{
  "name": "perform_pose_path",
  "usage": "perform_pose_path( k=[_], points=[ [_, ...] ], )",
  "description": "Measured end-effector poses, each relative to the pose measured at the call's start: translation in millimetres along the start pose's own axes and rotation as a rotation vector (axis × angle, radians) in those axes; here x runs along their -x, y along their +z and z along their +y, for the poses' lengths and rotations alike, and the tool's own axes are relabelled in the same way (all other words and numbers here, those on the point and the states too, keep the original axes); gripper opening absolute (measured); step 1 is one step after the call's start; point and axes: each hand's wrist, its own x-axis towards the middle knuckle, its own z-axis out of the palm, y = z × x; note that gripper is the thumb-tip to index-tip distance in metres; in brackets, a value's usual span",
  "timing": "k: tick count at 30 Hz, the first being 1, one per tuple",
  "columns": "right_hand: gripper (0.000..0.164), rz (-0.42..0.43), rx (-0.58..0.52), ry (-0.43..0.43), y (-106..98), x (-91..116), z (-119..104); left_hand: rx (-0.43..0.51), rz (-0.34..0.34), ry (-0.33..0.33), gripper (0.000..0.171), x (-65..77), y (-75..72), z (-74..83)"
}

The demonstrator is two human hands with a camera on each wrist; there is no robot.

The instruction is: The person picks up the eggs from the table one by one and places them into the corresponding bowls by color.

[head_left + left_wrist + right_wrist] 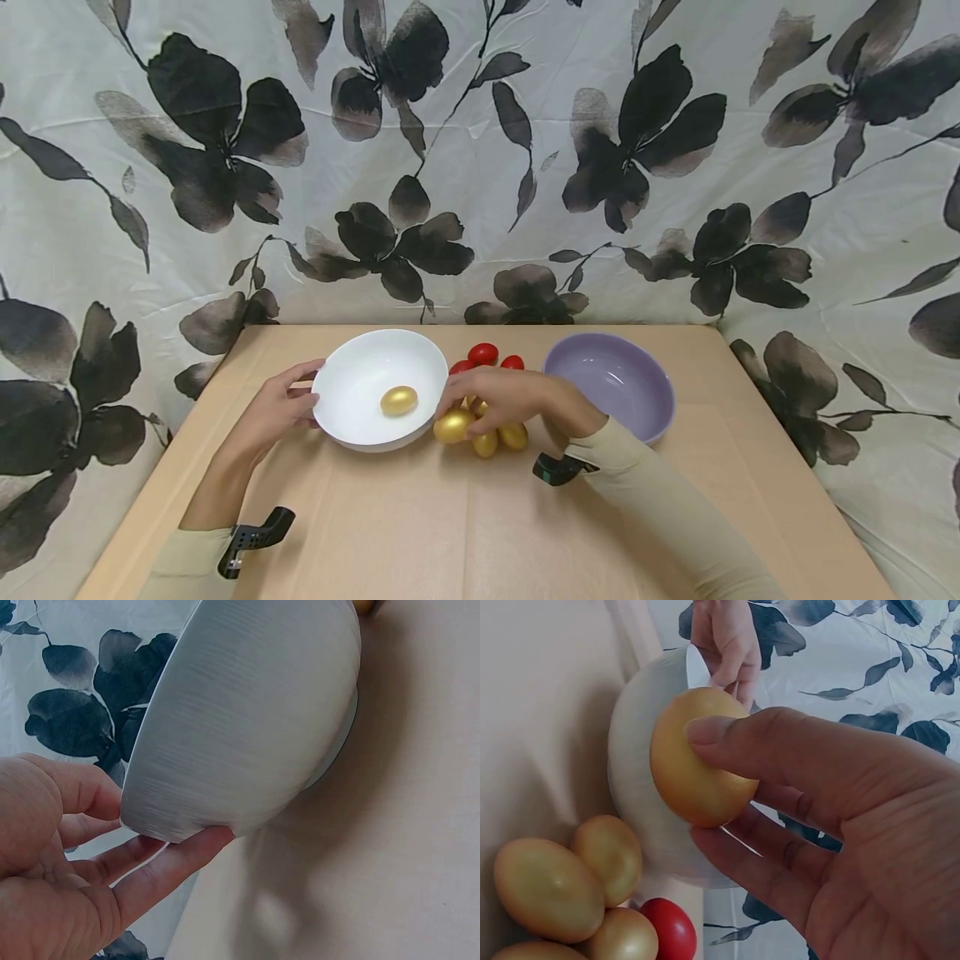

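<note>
My left hand [273, 412] holds the side of a white bowl [348, 375], fingers at its rim and outer wall. A gold egg [398, 401] lies inside that bowl. With thumb and fingers, my right hand [513, 396] pinches another gold egg [697, 761]. In the head view this held egg is beside the white bowl's right edge, outside it. Below the right hand sit several more gold eggs [551, 889], partly hidden by it in the head view. Red eggs [483, 354] lie just behind them.
A purple bowl [600, 362] stands on the right, its near side partly covered by the right forearm. Everything rests on a light wooden table [390, 525]. A white cloth with dark flowers [510, 167] hangs behind. Each wrist wears a black camera mount [255, 537].
</note>
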Motion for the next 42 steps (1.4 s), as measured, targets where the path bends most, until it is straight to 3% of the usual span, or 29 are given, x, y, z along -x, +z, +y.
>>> perform_pose_path(
  k=[19, 28, 42],
  points=[
    [0.041, 0.062, -0.013, -0.079, -11.5, -5.3, 1.5, 0.000, -0.002, 0.000, 0.059, 0.3, -0.2, -1.1],
    [0.040, 0.121, -0.067, -0.098, -16.3, -15.5, 8.4, -0.002, -0.002, 0.006, 0.059, -1.0, -1.1, -1.0],
    [0.040, 0.126, -0.077, -0.112, -17.7, -35.7, 14.5, 0.003, -0.003, -0.012, 0.059, -0.8, -0.5, 1.8]
  ],
)
